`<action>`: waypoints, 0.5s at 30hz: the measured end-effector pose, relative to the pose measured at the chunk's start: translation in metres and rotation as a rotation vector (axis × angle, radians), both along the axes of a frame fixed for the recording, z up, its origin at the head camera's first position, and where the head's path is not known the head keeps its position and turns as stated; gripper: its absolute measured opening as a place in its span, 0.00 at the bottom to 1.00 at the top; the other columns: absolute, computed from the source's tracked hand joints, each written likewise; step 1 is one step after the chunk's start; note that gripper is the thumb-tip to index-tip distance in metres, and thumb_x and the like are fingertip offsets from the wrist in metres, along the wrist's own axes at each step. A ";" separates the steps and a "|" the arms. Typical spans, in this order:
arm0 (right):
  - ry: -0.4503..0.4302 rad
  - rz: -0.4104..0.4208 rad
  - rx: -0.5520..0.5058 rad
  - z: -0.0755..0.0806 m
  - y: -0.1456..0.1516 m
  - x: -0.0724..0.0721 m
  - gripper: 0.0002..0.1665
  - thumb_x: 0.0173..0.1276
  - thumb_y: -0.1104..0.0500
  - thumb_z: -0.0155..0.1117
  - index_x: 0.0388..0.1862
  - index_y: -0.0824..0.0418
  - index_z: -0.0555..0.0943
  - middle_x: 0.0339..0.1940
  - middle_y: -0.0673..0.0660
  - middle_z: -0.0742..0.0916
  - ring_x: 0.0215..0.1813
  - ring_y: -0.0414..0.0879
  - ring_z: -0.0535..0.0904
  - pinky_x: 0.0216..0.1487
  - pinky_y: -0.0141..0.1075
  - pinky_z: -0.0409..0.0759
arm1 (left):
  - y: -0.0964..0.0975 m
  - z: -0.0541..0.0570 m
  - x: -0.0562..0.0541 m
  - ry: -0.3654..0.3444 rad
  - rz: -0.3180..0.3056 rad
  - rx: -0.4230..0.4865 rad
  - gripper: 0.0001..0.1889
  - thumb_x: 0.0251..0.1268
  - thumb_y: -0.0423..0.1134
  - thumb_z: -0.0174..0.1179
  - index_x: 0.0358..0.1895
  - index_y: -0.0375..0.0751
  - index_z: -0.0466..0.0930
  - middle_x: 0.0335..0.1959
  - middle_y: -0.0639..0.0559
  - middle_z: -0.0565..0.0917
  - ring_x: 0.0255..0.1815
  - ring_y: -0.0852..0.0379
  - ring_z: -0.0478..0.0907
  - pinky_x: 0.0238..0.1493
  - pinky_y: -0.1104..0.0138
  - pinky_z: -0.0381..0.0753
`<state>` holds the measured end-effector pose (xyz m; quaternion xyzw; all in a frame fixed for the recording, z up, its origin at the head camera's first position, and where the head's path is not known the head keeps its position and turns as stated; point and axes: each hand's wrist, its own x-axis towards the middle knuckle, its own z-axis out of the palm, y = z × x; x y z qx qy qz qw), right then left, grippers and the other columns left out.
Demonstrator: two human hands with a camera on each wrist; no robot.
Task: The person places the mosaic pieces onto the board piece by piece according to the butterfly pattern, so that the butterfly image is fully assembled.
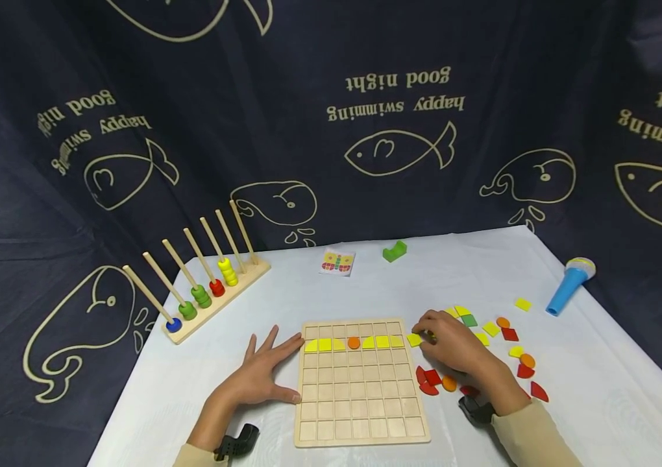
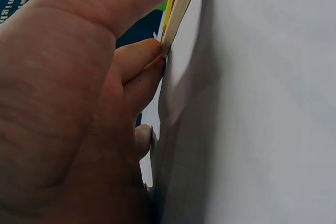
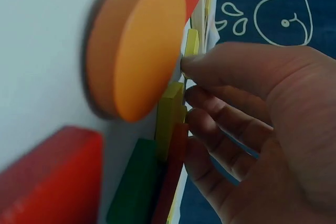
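Note:
A wooden grid board [image 1: 360, 392] lies in front of me. Its second row from the top holds several yellow pieces and one orange disc [image 1: 354, 342] in the middle. My left hand [image 1: 257, 376] is spread flat, with thumb and fingertip against the board's left edge; the left wrist view shows the fingers at that edge. Beyond the board's right side, my right hand [image 1: 450, 340] pinches a yellow square tile [image 1: 414, 340] between thumb and finger. In the right wrist view the thumb tip meets this yellow tile [image 3: 192, 43].
Loose red [image 1: 433, 377], orange [image 1: 450, 384], yellow and green [image 1: 468, 320] pieces lie scattered around my right hand. A bead rack [image 1: 220, 301] stands at the left. At the back are a butterfly card [image 1: 337, 263] and a green block [image 1: 394, 251]; a blue toy microphone [image 1: 569, 287] lies right.

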<state>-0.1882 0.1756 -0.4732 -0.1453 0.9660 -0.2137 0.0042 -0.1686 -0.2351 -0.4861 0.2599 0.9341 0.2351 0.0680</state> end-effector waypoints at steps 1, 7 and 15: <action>-0.003 0.001 -0.003 0.000 0.000 -0.001 0.16 0.55 0.60 0.69 0.45 0.55 0.86 0.46 0.50 0.81 0.49 0.48 0.74 0.55 0.48 0.76 | 0.000 0.000 0.000 0.000 0.002 -0.003 0.59 0.30 0.72 0.70 0.74 0.55 0.60 0.74 0.58 0.60 0.76 0.41 0.36 0.66 0.37 0.26; -0.017 -0.008 -0.003 0.001 0.001 -0.002 0.14 0.54 0.58 0.71 0.42 0.56 0.86 0.38 0.48 0.78 0.40 0.45 0.71 0.44 0.39 0.76 | 0.002 0.000 0.000 0.004 0.012 -0.001 0.59 0.29 0.72 0.70 0.74 0.55 0.61 0.73 0.60 0.60 0.76 0.41 0.37 0.66 0.36 0.26; -0.038 -0.052 -0.012 0.004 0.000 -0.002 0.18 0.49 0.56 0.73 0.41 0.59 0.84 0.35 0.49 0.79 0.38 0.46 0.72 0.42 0.40 0.77 | 0.004 -0.001 0.002 0.024 0.023 -0.021 0.59 0.30 0.74 0.69 0.73 0.56 0.62 0.73 0.62 0.61 0.76 0.41 0.37 0.66 0.36 0.27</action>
